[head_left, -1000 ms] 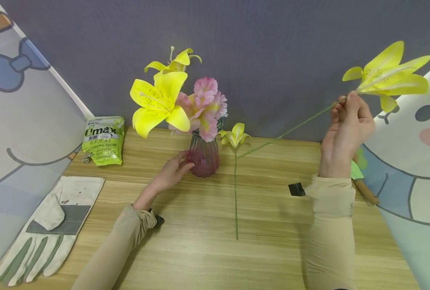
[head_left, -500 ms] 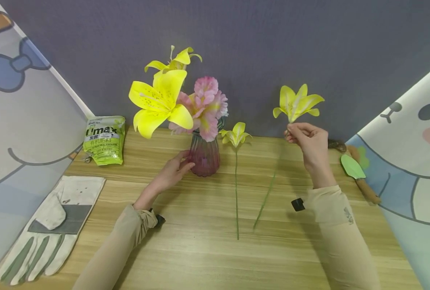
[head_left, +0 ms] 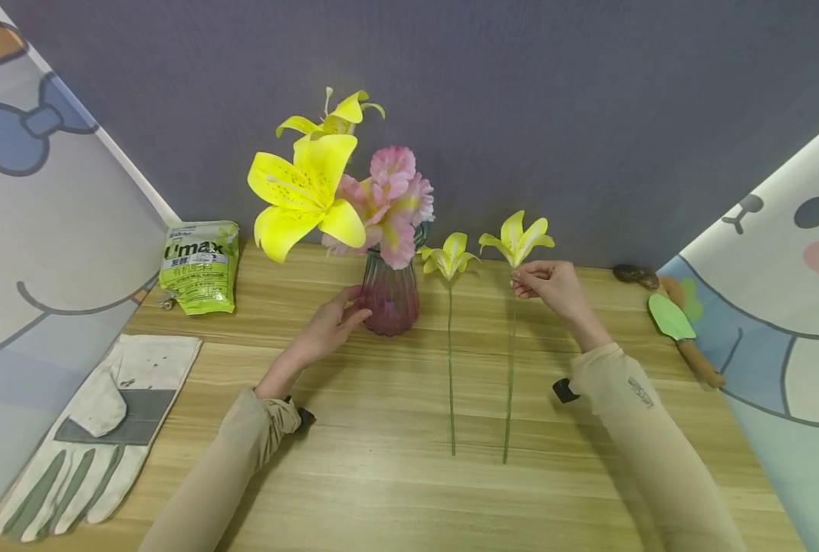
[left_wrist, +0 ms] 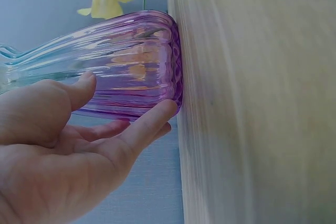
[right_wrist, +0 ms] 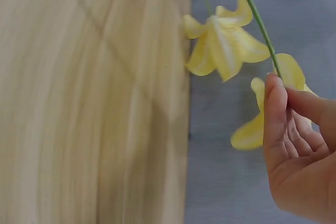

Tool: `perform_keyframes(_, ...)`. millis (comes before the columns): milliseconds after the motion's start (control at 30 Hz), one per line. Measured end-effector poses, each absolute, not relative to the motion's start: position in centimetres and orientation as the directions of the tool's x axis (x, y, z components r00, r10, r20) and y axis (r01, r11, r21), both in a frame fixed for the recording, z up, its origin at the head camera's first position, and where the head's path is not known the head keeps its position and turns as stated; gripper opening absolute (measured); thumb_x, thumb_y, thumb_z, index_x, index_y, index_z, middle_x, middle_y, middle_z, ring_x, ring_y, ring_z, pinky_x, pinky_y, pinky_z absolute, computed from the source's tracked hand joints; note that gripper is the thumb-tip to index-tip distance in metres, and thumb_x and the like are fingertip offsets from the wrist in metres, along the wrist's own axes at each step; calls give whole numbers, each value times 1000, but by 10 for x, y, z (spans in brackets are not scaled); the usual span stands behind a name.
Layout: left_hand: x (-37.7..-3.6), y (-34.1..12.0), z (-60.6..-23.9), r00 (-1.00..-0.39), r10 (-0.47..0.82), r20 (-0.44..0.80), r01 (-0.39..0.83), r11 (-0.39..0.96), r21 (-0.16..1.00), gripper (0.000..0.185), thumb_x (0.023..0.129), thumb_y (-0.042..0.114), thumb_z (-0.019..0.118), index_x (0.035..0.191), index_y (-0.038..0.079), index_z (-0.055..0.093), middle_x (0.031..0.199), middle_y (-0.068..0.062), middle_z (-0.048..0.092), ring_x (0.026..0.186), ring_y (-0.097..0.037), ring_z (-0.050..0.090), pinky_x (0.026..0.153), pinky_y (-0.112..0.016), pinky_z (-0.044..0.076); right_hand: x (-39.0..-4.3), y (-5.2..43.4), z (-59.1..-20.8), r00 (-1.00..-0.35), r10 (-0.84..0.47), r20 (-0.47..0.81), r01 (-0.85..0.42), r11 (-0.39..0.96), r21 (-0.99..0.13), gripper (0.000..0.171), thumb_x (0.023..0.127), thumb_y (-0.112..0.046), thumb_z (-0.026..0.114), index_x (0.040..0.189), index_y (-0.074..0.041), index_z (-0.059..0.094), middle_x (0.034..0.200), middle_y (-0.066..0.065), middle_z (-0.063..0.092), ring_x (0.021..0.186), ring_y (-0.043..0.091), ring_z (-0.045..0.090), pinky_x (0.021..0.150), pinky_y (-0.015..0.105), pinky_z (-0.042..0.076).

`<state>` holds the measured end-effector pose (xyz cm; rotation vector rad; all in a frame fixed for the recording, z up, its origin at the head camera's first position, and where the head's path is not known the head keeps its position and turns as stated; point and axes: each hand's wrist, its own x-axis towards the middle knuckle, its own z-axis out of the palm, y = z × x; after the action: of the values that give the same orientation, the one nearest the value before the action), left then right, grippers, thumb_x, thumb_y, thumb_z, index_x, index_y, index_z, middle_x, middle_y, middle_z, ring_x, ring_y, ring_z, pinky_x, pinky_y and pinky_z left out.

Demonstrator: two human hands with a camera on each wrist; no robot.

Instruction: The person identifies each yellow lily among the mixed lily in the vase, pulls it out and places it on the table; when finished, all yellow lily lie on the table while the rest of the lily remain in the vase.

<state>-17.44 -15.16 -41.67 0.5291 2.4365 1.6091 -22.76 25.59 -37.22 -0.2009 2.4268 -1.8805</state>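
My right hand (head_left: pixel 546 285) pinches the green stem of a yellow lily (head_left: pixel 516 239) just below its bloom. In the right wrist view, thumb and fingertips meet on that stem (right_wrist: pixel 257 17). Its lower end reaches toward the front of the table, beside a second yellow lily (head_left: pixel 448 257) lying there. My left hand (head_left: pixel 330 326) touches the side of a ribbed glass vase (head_left: pixel 390 299), pink below and bluish above. The left wrist view has its fingers fairly straight along the vase (left_wrist: pixel 121 61), near the base. Yellow lilies (head_left: pixel 306 195) and pink flowers (head_left: pixel 392 203) stand in the vase.
A green Umax bag (head_left: pixel 198 268) stands at the back left, with a work glove (head_left: pixel 99 437) in front of it. On the right lie a small green trowel (head_left: pixel 673 318) with a wooden handle and a dark object (head_left: pixel 636 276). A grey wall closes off the wooden table (head_left: pixel 382 491) behind.
My right hand has come down and left with its lily, from high on the right to beside the lying lily. The stem has swung round toward the front. My left hand stays at the vase.
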Motion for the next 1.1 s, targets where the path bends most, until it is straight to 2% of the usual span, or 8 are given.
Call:
perform_keyframes(200,-175,-151,-418,-920,388,46,192,344,919,52,113,4,52,156,-17,32,158,-39,40,147,-48,43,116,-51,48,-238,258,-387,-984,-177,0,-55,309,-950,29,105,4,65,119,29,62,85,11,78,67,5,72,67,25,67)
perform_keyframes(367,-175,-151,-418,-916,397,52,197,335,921,51,113,3,52,156,-16,32,158,-39,41,147,-49,42,115,-50,49,-243,259,-398,-979,-198,-44,-35,383,-923,25,104,6,66,115,29,64,89,25,76,64,5,70,63,21,65)
perform_keyframes(467,-174,-151,-417,-917,395,52,196,334,922,51,113,3,52,156,-17,32,157,-39,41,146,-50,43,115,-52,49,-244,259,-404,-977,-207,-44,-51,434,-900,23,104,6,66,112,27,66,90,30,76,63,5,70,61,19,64)
perform_keyframes(733,-174,-151,-418,-921,386,46,192,348,918,51,113,4,53,156,-16,33,156,-39,43,146,-49,44,114,-49,50,-241,256,-413,-973,-229,-1,-117,501,-857,17,102,6,68,102,23,71,85,29,75,60,6,69,57,18,61)
perform_keyframes(967,-173,-152,-417,-921,387,39,180,336,925,52,113,4,52,156,-16,32,158,-39,40,147,-49,42,114,-50,49,-238,255,-409,-975,-224,15,-119,456,-882,18,103,8,66,104,26,69,85,30,74,62,7,70,59,19,63)
perform_keyframes(1100,-174,-152,-417,-919,392,49,191,333,923,51,113,3,52,156,-17,31,158,-40,40,146,-50,43,114,-51,50,-235,256,-404,-981,-194,0,-92,466,-880,22,105,4,65,108,25,69,85,28,75,63,7,71,60,20,64)
